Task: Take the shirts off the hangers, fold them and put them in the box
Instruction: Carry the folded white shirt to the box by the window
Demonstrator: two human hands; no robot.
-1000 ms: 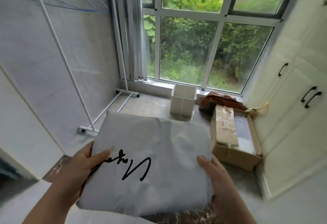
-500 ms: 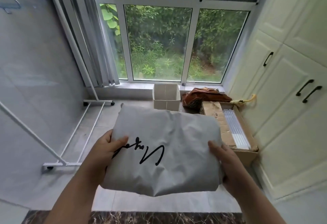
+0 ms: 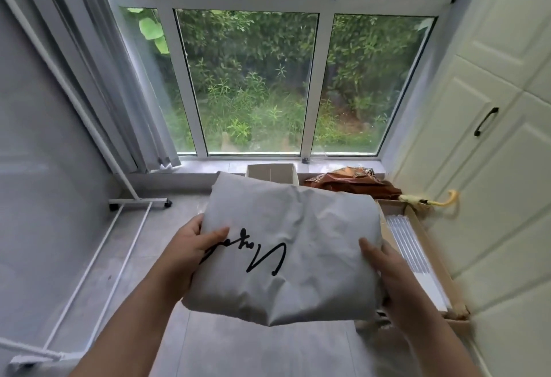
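Right, your left hand has the folded shirt by its left edge, thumb lying on top across the black lettering, the other fingers tucked underneath out of sight. Your right hand takes the right edge the same way, thumb on top, fingers curled under the cloth. Both forearms reach forward from the bottom corners, holding the grey bundle up in the air, fairly level. Beyond its far edge sits the white box, open-topped, on the floor under the window; the shirt hides its front. To your right, a cardboard carton lies partly behind the shirt, with a brown bag past it. The white rack stands off to your left.
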